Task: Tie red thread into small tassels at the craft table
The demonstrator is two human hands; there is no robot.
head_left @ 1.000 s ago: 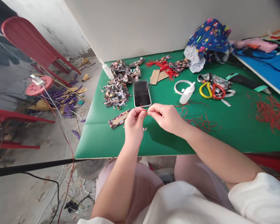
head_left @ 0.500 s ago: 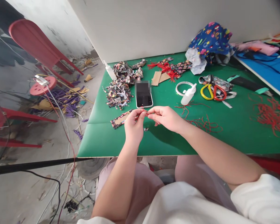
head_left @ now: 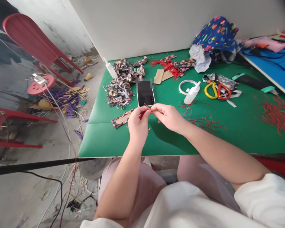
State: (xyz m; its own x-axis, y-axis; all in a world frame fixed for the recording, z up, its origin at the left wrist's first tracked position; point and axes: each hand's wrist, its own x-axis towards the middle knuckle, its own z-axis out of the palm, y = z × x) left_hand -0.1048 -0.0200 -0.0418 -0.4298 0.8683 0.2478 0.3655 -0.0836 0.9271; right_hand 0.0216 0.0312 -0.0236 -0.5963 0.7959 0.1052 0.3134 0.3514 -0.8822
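A thin red cord (head_left: 147, 108) is pinched between my two hands, just below a phone (head_left: 145, 95) lying on the green table (head_left: 114, 142). My left hand (head_left: 138, 124) holds one part of it between thumb and fingers, with more red strands partly hidden in the palm. Close against it, the fingertips of my right hand (head_left: 169, 117) grip the cord from the right. A floral fabric strip with a cardboard piece (head_left: 122, 119) lies beside my left hand. More red cords (head_left: 207, 124) are spread to the right of my right hand.
Floral fabric scraps (head_left: 120, 91) and a glue bottle (head_left: 110, 69) lie at the back left. Further right are cardboard strips (head_left: 159, 77), another bottle (head_left: 191, 95), a white ring (head_left: 180, 88), scissors (head_left: 217, 91), a cutter (head_left: 253, 83) and a red cord pile (head_left: 279, 117).
The view has shifted slightly. Both hands remain together on the red cord, their fingertips a little higher in view, and more red strands show by my left hand's fingers.
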